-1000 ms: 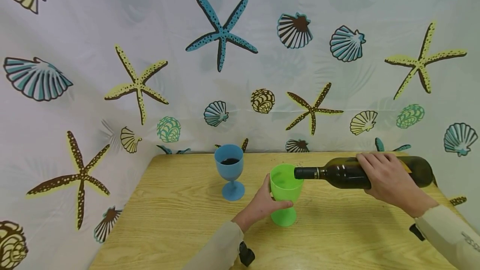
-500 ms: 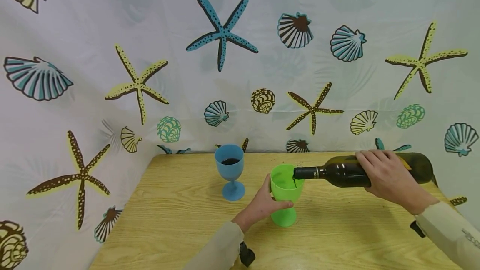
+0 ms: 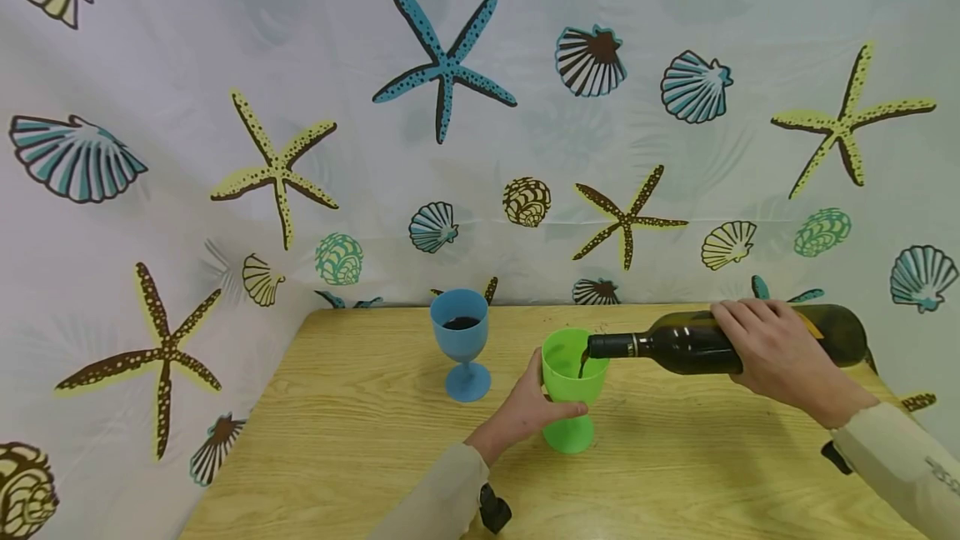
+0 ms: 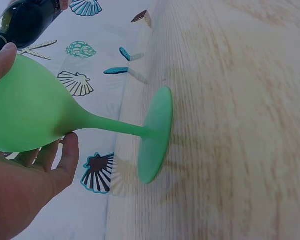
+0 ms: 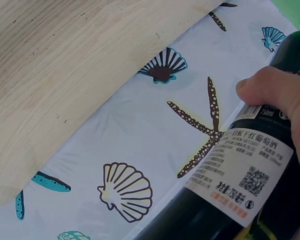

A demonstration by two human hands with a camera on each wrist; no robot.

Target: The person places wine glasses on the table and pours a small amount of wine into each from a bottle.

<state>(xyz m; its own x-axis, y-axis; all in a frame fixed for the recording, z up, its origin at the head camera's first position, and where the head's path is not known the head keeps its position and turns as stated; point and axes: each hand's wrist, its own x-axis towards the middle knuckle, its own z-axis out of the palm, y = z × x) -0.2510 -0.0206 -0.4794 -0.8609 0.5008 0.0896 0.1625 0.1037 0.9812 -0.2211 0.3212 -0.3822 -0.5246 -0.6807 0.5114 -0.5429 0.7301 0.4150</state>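
Note:
My left hand holds a green plastic goblet by its bowl, fingers and thumb curled round it. In the left wrist view the goblet's foot stands on the wooden table. My right hand grips a dark wine bottle, which lies nearly level with its mouth at the goblet's right rim. A thin dark stream of wine falls from the mouth into the goblet. The right wrist view shows the bottle's white label and my thumb over the glass.
A blue goblet with dark liquid inside stands upright to the left of the green one. Beneath everything is a wood-grain table. A white cloth printed with starfish and shells hangs behind and at the sides.
Wine has started to run from the bottle: no stream showed a second ago, a first trickle half a second ago, a clear stream now. The bottle's base rose slightly; the left hand stayed put.

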